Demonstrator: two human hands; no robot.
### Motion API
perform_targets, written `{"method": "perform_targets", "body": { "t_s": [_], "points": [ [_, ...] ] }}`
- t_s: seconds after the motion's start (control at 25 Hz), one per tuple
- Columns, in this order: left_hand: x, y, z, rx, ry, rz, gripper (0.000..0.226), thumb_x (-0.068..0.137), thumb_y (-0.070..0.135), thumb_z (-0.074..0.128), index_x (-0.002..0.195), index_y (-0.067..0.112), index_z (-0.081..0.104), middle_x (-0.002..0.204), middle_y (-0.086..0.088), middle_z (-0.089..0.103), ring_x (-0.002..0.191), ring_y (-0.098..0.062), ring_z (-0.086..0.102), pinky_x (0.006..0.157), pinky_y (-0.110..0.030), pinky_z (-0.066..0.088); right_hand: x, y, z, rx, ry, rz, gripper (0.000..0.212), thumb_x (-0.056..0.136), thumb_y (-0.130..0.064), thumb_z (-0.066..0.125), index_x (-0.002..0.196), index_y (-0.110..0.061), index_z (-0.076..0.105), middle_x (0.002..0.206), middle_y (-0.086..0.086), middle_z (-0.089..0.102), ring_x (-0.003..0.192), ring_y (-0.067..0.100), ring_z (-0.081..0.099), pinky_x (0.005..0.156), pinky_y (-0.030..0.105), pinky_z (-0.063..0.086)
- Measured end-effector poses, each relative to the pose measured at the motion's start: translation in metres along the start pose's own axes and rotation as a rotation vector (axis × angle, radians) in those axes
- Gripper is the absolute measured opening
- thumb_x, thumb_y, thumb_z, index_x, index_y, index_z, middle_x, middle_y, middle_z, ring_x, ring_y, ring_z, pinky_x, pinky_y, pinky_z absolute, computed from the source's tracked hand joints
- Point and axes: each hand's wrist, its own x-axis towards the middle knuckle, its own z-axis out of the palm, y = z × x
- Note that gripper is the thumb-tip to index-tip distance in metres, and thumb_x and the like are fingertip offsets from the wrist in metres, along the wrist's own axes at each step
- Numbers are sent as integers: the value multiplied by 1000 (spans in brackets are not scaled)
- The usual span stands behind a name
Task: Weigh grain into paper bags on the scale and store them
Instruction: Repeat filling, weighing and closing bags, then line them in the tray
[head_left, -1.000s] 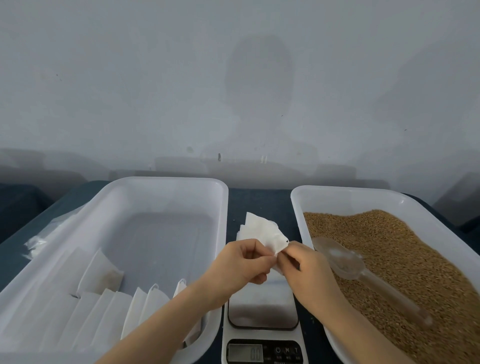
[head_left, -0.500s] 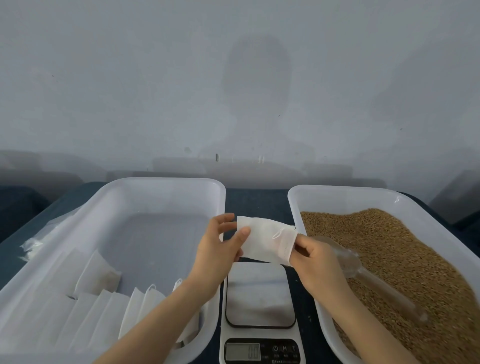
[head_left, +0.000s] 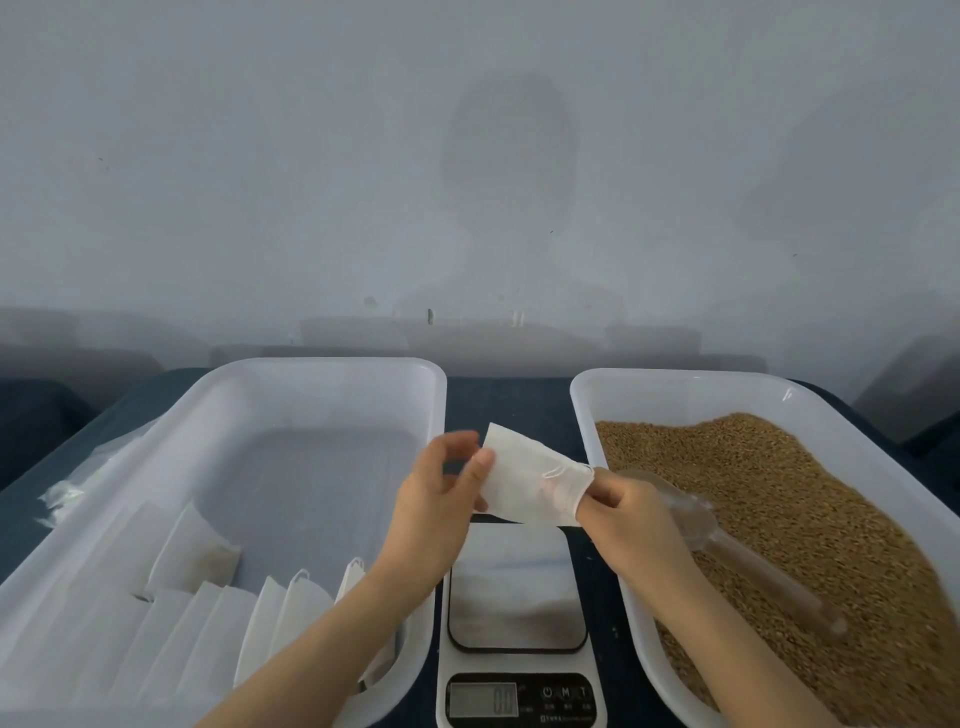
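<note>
The paper bag (head_left: 524, 486) is held in the air over the far edge of the scale (head_left: 517, 587), at the middle of the desk (head_left: 509, 405). Its stringed mouth covers the right hand's (head_left: 631, 525) fingertips, which show only dimly through the paper. The left hand (head_left: 436, 504) pinches the bag's other end between thumb and curled fingers, while the right hand holds the mouth end and half hides the clear scoop (head_left: 727, 545) lying on the grain (head_left: 810, 519).

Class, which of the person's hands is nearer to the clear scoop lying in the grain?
Right. The right hand is just beside the bowl of the scoop; the left hand holds the paper bag farther left.
</note>
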Motion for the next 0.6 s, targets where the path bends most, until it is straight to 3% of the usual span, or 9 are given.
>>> {"method": "perform_targets", "body": {
  "t_s": [0.12, 0.2, 0.32, 0.4, 0.52, 0.6],
  "points": [
    [-7, -3, 0, 451, -43, 568, 71, 75, 54, 69, 134, 34, 35, 133, 18, 37, 115, 7, 40, 99, -11, 34, 2, 2, 1, -28, -10, -9, 34, 85, -43, 62, 68, -14, 64, 49, -14, 47, 39, 3, 40, 42, 14, 26],
    [-9, -4, 5, 676, -131, 844, 80, 74, 62, 65, 140, 31, 32, 142, 13, 35, 131, -3, 29, 110, -20, 23, 1, 2, 3, -111, -47, -72, 24, 89, -28, 60, 65, -25, 62, 67, -14, 57, 51, -1, 50, 47, 15, 35],
    [-9, -8, 11, 743, -247, 824, 74, 77, 57, 67, 138, 24, 40, 137, 8, 50, 131, -12, 39, 108, -35, 31, -3, 3, 6, -204, -92, -155, 23, 89, -23, 58, 67, -29, 61, 75, -10, 58, 62, -1, 54, 55, 13, 40],
    [-7, -10, 10, 746, -274, 724, 64, 80, 53, 68, 133, 22, 49, 130, 9, 57, 124, -11, 48, 104, -33, 36, -5, 4, 8, -228, -126, -191, 28, 88, -22, 58, 61, -32, 61, 71, -12, 57, 64, 1, 54, 56, 14, 40],
    [-6, -15, 12, 773, -284, 677, 54, 84, 47, 63, 131, 24, 49, 127, 11, 58, 118, -9, 50, 100, -27, 36, -4, 6, 10, -225, -128, -185, 26, 88, -19, 57, 64, -18, 67, 67, -8, 55, 63, 4, 52, 56, 16, 39],
    [-6, -13, 12, 741, -307, 615, 50, 85, 43, 64, 129, 23, 50, 124, 10, 59, 112, -8, 53, 97, -26, 40, -3, 6, 10, -221, -101, -189, 26, 89, -18, 58, 65, -19, 67, 66, -8, 57, 63, 3, 53, 56, 16, 40]
  ]
}}
